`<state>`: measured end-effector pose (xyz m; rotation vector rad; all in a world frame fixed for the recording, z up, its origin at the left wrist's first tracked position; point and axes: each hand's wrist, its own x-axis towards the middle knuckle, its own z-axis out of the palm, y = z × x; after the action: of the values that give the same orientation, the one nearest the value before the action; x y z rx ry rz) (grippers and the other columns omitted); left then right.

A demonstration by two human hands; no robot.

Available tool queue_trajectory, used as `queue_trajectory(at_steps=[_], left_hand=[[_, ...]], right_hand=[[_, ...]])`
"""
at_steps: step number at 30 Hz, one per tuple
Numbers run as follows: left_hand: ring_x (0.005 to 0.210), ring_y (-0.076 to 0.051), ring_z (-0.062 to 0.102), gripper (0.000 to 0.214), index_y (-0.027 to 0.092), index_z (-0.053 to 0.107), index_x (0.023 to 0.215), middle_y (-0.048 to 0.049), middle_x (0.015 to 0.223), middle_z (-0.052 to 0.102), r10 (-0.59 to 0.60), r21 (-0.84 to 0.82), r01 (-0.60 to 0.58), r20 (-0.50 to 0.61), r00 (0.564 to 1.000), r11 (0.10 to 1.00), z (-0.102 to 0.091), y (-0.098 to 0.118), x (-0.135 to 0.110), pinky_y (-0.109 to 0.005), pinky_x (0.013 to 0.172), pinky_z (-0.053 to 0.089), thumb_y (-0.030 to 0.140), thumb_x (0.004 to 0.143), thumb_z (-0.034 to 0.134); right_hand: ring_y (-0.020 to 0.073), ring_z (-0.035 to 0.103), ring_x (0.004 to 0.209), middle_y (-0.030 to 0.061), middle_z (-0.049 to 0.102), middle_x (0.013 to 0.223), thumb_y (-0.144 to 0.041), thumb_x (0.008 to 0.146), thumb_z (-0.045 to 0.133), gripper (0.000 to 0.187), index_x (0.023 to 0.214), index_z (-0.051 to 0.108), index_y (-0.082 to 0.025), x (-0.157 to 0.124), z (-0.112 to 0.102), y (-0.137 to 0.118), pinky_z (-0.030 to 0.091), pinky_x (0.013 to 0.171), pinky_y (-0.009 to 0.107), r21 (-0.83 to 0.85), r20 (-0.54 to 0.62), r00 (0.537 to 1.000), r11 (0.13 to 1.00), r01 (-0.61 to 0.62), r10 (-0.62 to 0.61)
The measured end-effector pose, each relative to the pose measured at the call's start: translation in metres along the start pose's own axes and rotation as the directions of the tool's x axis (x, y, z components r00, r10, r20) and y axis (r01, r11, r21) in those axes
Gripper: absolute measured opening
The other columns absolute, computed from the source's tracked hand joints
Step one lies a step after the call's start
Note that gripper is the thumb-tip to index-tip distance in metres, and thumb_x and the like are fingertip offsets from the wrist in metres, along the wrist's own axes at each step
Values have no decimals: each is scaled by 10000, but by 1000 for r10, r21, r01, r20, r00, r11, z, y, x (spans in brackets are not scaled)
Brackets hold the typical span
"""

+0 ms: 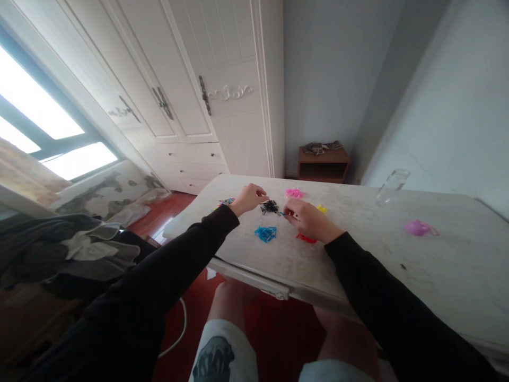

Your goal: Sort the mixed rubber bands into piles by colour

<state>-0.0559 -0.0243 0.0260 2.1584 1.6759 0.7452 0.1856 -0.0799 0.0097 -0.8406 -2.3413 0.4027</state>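
A pile of small black strips or bands (270,207) lies on the pale table between my hands. My left hand (250,198) is at the left edge of that pile, fingers drawn together; what they hold, if anything, is too small to make out. My right hand (306,216) pinches a small blue strip (282,214) just right of the black pile. Nearer to me is a blue pile (265,234). A red pile (306,239) and a yellow pile (322,209) are partly hidden by my right hand. A pink pile (294,193) lies farther back. Mixed-colour pieces (226,201) show behind my left wrist.
On the table's right side are a clear glass (393,187) against the wall and a purple pouch-like object (420,228). A drawer front (274,291) juts out over my legs. Clothes (79,254) are heaped at the left. A white wardrobe (234,122) stands behind.
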Motion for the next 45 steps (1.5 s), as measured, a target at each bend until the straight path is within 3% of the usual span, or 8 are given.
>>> queue_trajectory(at_steps=[12,21,28,33,36,39,42,45], left_hand=[[604,-134,577,172,130,751,797,-32,690,695,-312,-83,305,-93,945,949,-77,-86,-38,-238,579,396,279,712,747],[913,-200,604,304,203,825,962,-65,955,715,-51,61,49,29,998,997,-55,-112,-53,-243,843,439,336,689,817],[713,-167,547,149,176,740,787,-29,763,665,-58,92,60,-15,998,994,-53,-119,-48,-269,682,393,321,755,753],[596,-141,506,160,160,672,714,2,602,599,-180,-158,159,-125,976,975,-61,-119,-41,-271,584,346,269,738,788],[560,-110,515,185,148,620,677,5,585,589,-329,-495,239,-103,939,835,-62,-114,-39,-245,568,372,162,743,792],[538,-84,535,181,139,602,714,-2,635,607,-509,-830,288,6,861,477,-61,-106,-39,-202,523,384,60,760,758],[526,-87,559,141,131,609,773,-15,669,610,-580,-937,298,141,802,185,-61,-99,-39,-183,476,404,-6,797,633],[489,-88,534,168,110,627,815,-21,643,570,-581,-947,313,214,785,74,-62,-95,-41,-174,451,426,-19,805,518]], right_hand=[[188,577,802,54,635,875,-119,872,689,89,825,669,-192,0,31,-32,387,714,299,-107,289,947,978,180,-143],[200,601,820,66,656,924,-98,845,655,89,864,651,-185,-1,20,-36,419,741,310,-66,184,981,995,72,-58],[176,582,797,48,631,886,-93,865,634,94,839,637,-183,-1,17,-32,414,746,293,-72,181,983,996,51,-37],[163,566,781,39,621,885,-89,865,620,97,831,629,-179,-1,16,-31,410,753,290,-66,184,983,997,28,-16],[164,565,783,37,618,877,-91,862,617,96,827,629,-180,-2,15,-29,408,749,289,-64,187,982,998,12,0],[163,565,785,37,620,876,-91,856,616,95,827,632,-180,-2,16,-28,408,749,287,-65,199,980,998,4,9],[162,567,784,38,623,880,-90,847,618,95,828,639,-181,-2,16,-28,410,751,286,-65,210,977,998,-7,21],[161,566,778,39,625,874,-96,849,621,92,817,639,-180,-2,16,-29,408,746,286,-73,219,975,997,-13,29]])
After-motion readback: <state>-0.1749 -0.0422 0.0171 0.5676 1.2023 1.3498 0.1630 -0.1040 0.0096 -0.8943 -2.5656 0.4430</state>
